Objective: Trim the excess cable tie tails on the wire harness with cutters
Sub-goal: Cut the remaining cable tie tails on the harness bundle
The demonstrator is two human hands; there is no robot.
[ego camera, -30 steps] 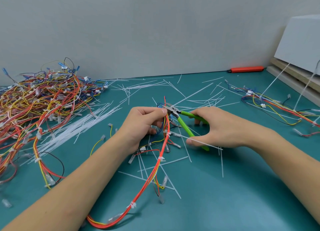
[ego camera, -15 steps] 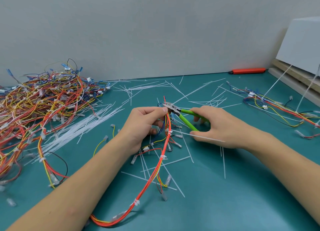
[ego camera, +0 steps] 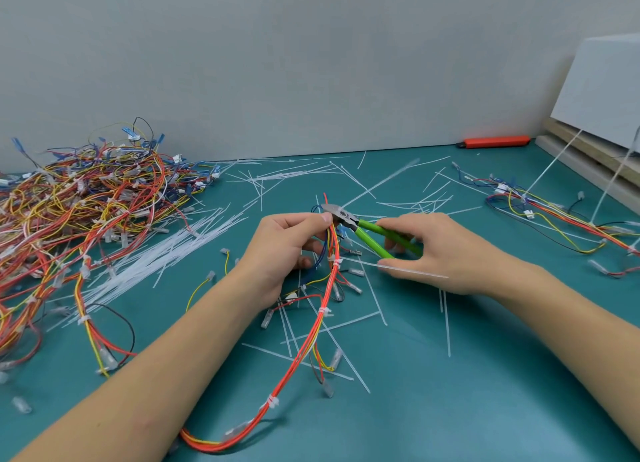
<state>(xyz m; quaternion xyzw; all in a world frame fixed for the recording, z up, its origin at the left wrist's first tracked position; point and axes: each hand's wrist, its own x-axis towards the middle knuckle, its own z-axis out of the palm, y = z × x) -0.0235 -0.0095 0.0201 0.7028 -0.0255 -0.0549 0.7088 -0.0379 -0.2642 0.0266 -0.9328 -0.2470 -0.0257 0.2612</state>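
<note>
My left hand (ego camera: 287,250) pinches the upper end of an orange, red and yellow wire harness (ego camera: 311,337) that curves down toward the near edge of the teal table. My right hand (ego camera: 436,250) grips the green handles of the cutters (ego camera: 367,231). The metal jaws sit at the harness just beside my left thumb. A long white cable tie tail (ego camera: 398,269) sticks out to the right from a tie on the harness, passing in front of my right thumb. Several short white ties sit along the harness below.
A big heap of wire harnesses (ego camera: 79,212) fills the left side. Cut white tie tails (ego camera: 166,253) litter the table middle. Another harness (ego camera: 554,215) lies at the right. An orange tool (ego camera: 495,142) rests by the wall. Wooden boards and a white box (ego camera: 602,90) stand far right.
The green handles have closed together and then spread a little. Both hands stay at nearly the same spot on the harness.
</note>
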